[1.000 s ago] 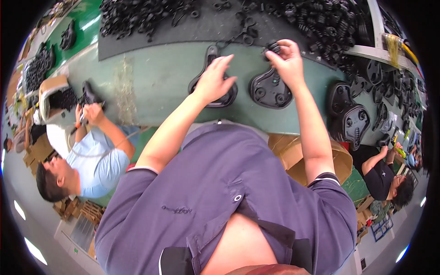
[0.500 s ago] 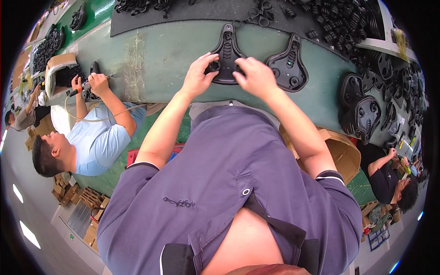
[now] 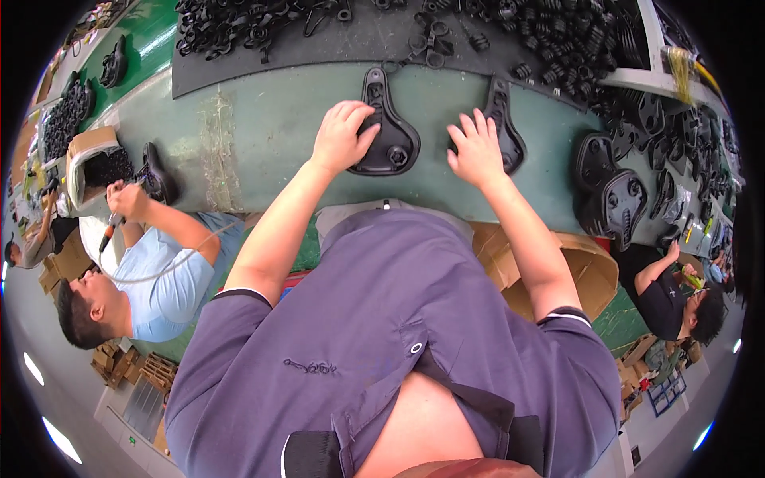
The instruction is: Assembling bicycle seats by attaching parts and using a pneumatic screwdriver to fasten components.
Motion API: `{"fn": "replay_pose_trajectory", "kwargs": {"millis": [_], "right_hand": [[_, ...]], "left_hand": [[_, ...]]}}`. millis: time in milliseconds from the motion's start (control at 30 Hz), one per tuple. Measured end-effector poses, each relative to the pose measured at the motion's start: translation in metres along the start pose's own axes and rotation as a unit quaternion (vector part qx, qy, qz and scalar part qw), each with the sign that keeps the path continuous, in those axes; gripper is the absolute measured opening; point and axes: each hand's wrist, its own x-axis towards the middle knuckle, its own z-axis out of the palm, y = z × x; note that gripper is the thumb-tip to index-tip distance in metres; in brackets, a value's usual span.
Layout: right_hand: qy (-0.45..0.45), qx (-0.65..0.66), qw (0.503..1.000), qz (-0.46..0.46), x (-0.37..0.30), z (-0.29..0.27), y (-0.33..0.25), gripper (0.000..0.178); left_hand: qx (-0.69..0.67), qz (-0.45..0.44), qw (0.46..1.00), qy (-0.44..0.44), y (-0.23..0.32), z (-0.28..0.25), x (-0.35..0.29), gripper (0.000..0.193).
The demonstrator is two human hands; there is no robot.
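Note:
On the green worktable lies a black bicycle saddle point(image 3: 402, 138), underside up, its narrow nose pointing away from me. My left hand point(image 3: 341, 137) is curled over its left edge, fingers and thumb on the saddle; part of that edge is hidden beneath the hand. To the right is a second black bicycle saddle point(image 3: 508, 137), also nose away. Across its left half rests my right hand point(image 3: 476, 149), fingers spread. Whether anything small sits beneath that palm cannot be seen.
A dark mat point(image 3: 279, 60) along the far side bears heaps of black rings and clips point(image 3: 550, 44). Stacked saddles point(image 3: 613, 195) stand at the right. A co-worker in light blue point(image 3: 171, 275) works at the left beside an open carton point(image 3: 92, 159); an open cardboard box point(image 3: 578, 275) is below the table's edge.
My right hand has moved from the first saddle to the second one. My left hand stays at the first saddle, which now sits slightly turned. The co-worker's hands have shifted off the table.

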Motion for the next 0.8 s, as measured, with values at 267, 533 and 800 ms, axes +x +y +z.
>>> {"fn": "replay_pose_trajectory", "kwargs": {"millis": [267,533,800], "right_hand": [[0.074,0.055,0.994,0.061,0.058,-0.028,0.036,0.040],[0.192,0.214,0.957,0.034,0.285,-0.055,0.019,0.044],[0.006,-0.007,0.991,0.134,0.399,-0.041,-0.011,0.034]], "left_hand": [[0.178,-0.122,0.968,-0.124,-0.022,0.069,0.141,0.044],[-0.028,-0.164,0.986,-0.028,-0.069,0.032,0.130,0.045],[-0.424,-0.517,0.741,0.071,-0.117,-0.003,-0.030,0.065]]}}
